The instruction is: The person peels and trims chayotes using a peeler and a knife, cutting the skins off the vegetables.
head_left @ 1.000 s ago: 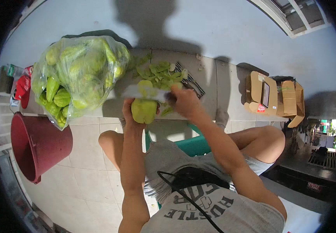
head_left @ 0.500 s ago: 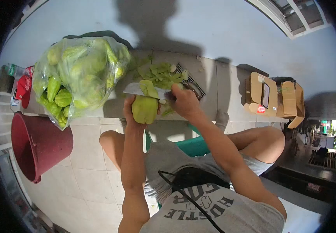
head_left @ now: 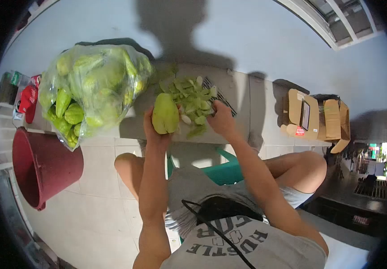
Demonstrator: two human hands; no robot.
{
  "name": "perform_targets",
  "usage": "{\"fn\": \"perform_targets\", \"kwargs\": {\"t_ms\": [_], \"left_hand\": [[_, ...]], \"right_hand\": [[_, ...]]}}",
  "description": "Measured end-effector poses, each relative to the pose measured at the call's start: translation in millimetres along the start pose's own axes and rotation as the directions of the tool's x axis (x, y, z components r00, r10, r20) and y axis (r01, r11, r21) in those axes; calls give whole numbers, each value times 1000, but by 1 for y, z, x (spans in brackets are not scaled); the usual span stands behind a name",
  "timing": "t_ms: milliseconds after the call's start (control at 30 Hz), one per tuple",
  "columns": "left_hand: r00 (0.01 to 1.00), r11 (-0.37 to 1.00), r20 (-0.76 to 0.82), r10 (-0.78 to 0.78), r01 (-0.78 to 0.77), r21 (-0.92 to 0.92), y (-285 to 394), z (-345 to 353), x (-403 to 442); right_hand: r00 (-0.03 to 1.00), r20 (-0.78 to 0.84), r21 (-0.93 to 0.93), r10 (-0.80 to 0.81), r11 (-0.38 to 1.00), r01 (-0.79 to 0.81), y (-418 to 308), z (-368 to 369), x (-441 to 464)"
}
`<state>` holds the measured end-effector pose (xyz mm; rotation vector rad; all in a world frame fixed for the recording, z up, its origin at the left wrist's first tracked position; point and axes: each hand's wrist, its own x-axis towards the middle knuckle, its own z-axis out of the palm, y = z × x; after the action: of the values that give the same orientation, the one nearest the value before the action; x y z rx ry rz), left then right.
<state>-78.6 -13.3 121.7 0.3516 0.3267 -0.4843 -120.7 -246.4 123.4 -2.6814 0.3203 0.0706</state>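
My left hand (head_left: 157, 131) is closed around a pale green peeled chayote (head_left: 165, 114), held upright over the front edge of the tiled ledge. To its right, my right hand (head_left: 223, 118) is closed around the dark handle of a knife (head_left: 211, 114), beside the heap of peels. The blade can barely be made out against the peels. Between and beyond both hands lies the pile of green chayote peels (head_left: 192, 96). Under the right edge of the pile is a black-and-white striped item (head_left: 226, 104), partly covered by my right hand.
On the left, a large clear plastic bag (head_left: 97, 78) full of chayotes rests on the ledge (head_left: 240, 83). A dark red bucket (head_left: 61, 163) stands below it. Opened cardboard boxes (head_left: 307, 114) lie at the right. A green stool (head_left: 222, 172) is under me.
The knife has left the top of the chayote, and my right hand has moved slightly right and down. The peel strip on the blade is gone from there. The chayote now tilts differently, more fully in view.
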Motion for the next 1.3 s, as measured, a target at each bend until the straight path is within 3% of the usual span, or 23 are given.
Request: {"fn": "perform_targets", "kwargs": {"t_ms": [67,100,167,200,267,367,567,667,733,767,833,900,967,1067,1200,1267,1300], "left_hand": [[999,999,6,-33,33,0,5,10,-12],[998,999,38,-55,55,-1,7,14,-11],[994,995,88,-71,76,-61,4,8,-8],[986,988,148,-73,92,-124,3,8,-5],[986,990,151,-69,87,-115,1,5,-4],[994,994,96,-54,63,-89,-3,8,-6],[996,992,83,-20,30,-121,-7,-3,-3],[987,989,160,10,13,-144,-8,-7,-3],[999,966,12,34,-30,-257,-9,-3,-4],[999,966,13,32,-27,-256,-11,-1,-7],[972,975,-209,104,-141,-171,-7,21,-16],[979,969,-176,100,-136,-206,-9,9,-14],[998,981,-10,68,-68,-180,-11,-7,-5],[994,991,100,33,-19,-134,-10,-5,-8],[999,989,-1,33,-33,-142,-10,3,-13],[993,989,4,114,-113,-94,-12,-3,-11],[990,992,72,118,-115,-48,-9,-4,-7]], "right_hand": [[994,-95,178,-52,982,69,-35,-17,-25],[994,-94,183,-51,981,68,-45,-17,-29],[969,-135,71,-205,974,216,-61,-16,-40],[969,-136,69,-208,973,219,-69,-16,-42],[867,-219,-32,-449,891,453,-81,-13,-47],[837,-228,-62,-497,866,497,-90,-11,-47],[839,-225,-88,-496,868,490,-93,-4,-44],[834,-192,-114,-517,856,504,-91,-8,-44],[891,-161,-113,-424,905,410,-81,-6,-38],[937,-135,-116,-323,944,308,-76,-4,-37],[941,-155,-51,-300,954,296,-70,-1,-31],[953,-154,22,-260,964,267,-69,0,-35],[912,-193,74,-362,922,381,-81,-9,-38],[927,-149,90,-345,928,360,-88,-8,-40],[924,-154,78,-350,928,365,-84,-12,-39],[961,-128,140,-244,955,261,-66,0,-32],[979,1,70,-202,977,202,-59,1,-28]]}}
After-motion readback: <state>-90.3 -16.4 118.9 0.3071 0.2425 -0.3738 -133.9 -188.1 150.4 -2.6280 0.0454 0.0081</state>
